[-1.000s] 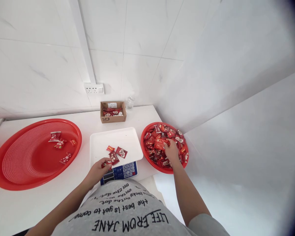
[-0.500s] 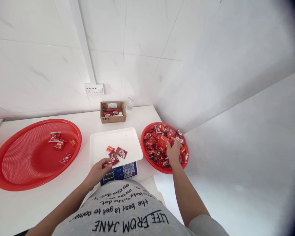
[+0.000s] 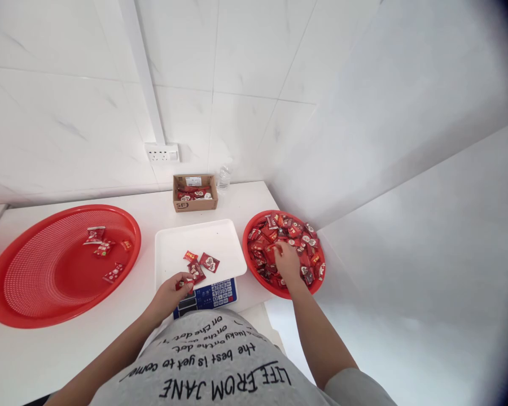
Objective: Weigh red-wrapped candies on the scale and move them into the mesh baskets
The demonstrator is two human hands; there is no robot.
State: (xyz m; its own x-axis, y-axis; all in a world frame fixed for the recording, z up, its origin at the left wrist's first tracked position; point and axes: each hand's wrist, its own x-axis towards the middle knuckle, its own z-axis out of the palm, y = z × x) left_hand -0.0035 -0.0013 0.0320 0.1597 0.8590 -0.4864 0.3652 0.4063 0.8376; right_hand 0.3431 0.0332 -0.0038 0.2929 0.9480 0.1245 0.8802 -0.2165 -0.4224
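Where the white table (image 3: 25,358) runs along the wall, a wide red basket (image 3: 34,282) stands at the left, a smaller red basket (image 3: 245,254) heaped with wrapped packets (image 3: 295,230) at the right, and a white scale tray (image 3: 169,242) between them. The right hand (image 3: 288,264) rests among the heaped packets, its grip not determinable; the left hand (image 3: 169,294) pinches a red packet (image 3: 190,288) at the tray's near edge, just beside three loose packets (image 3: 209,262).

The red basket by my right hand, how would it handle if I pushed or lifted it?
The red basket is probably heavy for its size, since wrapped red packets crowd it. Those on top may slide if it tilts, as they lie loose. It looks like plastic, so it may flex slightly.
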